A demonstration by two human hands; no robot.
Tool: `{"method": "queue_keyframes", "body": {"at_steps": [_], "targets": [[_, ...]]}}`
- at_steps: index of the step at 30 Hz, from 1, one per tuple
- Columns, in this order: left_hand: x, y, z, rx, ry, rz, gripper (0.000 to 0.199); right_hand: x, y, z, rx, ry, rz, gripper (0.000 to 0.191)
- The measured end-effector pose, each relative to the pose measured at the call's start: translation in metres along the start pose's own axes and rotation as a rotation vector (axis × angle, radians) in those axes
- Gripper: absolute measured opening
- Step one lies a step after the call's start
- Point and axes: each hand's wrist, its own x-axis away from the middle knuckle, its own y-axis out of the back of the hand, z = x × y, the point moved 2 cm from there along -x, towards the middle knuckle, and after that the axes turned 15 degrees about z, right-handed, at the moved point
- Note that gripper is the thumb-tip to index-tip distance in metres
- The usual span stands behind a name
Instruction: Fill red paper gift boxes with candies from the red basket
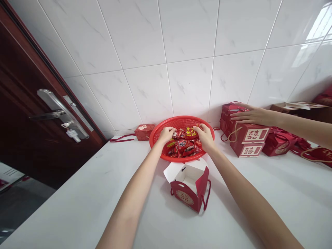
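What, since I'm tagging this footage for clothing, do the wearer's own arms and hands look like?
The left forearm and right forearm are bare and slim, narrowing toward the wrists, with no sleeve in view. The left hand and right hand are ungloved, with no watch or bracelet visible. The fingers are too small to judge their nails.

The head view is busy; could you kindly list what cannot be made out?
In the head view:
Floor of the red basket: hidden under wrapped packets.
Whether the left hand holds a packet: too small.
Near inside of the open box: hidden by its front.
Lower cardboard box: behind another person's arm, which the right edge cuts off.
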Motion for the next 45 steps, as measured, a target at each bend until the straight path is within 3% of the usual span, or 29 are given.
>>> {"method": "queue_keyframes", "body": {"at_steps": [4,10,18,25,30,36,38,41,45], "targets": [[0.0,-0.002,-0.001,0.0,-0.02,0.068,0.025,-0.002,0.002,-0.003,-0.013,-0.016,-0.036,0.027],[-0.003,-0.005,0.001,-0.047,-0.005,0.129,0.039,-0.001,0.002,-0.002,-0.029,-0.006,-0.054,0.022],[-0.003,-0.017,0.011,-0.174,0.074,0.425,0.013,0.0,-0.001,0.001,-0.059,0.011,-0.033,0.021],[0.0,-0.016,0.007,-0.175,0.007,0.472,0.014,0.0,0.0,0.0,-0.066,0.023,-0.032,0.022],[-0.001,-0.015,0.006,-0.154,-0.023,0.38,0.004,0.0,-0.001,0.001,-0.076,0.026,-0.03,0.023],[-0.004,-0.001,0.01,-0.158,0.042,-0.01,0.024,0.002,-0.001,0.002,-0.088,0.023,-0.031,0.02],[-0.004,0.002,0.011,-0.158,0.064,-0.084,0.031,0.002,-0.001,0.002,-0.092,0.022,-0.031,0.02],[-0.004,0.001,0.008,-0.16,0.019,-0.067,0.027,0.002,-0.001,0.003,-0.097,0.023,-0.028,0.019],[-0.001,-0.006,0.001,-0.183,-0.103,0.094,0.019,0.002,-0.001,0.004,-0.104,0.022,-0.028,0.019]]}}
